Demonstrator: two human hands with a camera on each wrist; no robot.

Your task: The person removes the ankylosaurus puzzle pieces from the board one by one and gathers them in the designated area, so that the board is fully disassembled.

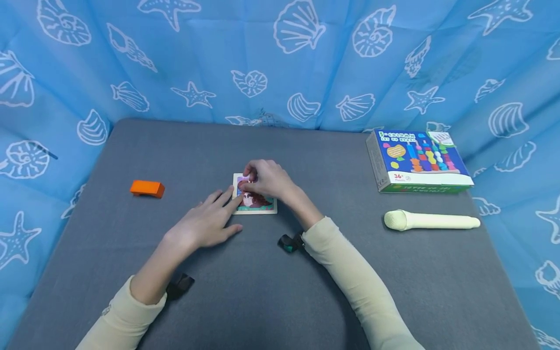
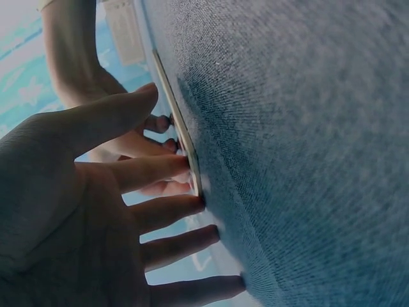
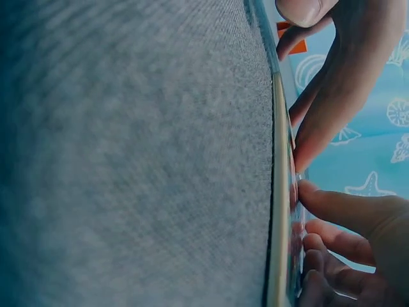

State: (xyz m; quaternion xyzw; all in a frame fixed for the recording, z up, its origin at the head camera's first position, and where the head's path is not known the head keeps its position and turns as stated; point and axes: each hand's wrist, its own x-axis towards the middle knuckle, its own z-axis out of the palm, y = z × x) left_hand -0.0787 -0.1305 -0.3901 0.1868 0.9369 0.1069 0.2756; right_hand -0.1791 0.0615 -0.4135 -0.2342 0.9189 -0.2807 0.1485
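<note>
A small square picture puzzle (image 1: 255, 212) with a pale frame lies flat on the table, its picture in brown, purple and teal. The left hand (image 1: 209, 224) spreads its straight fingers at the puzzle's left side; some fingertips touch the frame and picture, and the thumb points away to the right. From above, the right hand (image 1: 271, 181) bends its fingers over the upper part of the picture. Its thumb and fingertips (image 3: 309, 192) pinch at a puzzle piece on the surface; that piece is mostly hidden by the hand.
An orange block (image 1: 147, 188) sits on the grey table (image 1: 262, 296) to the left. At the right are a blue bead-set box (image 1: 422, 160) and a pale toy microphone (image 1: 433, 220). A blue shell-print curtain (image 1: 210, 63) hangs behind the table and along its sides.
</note>
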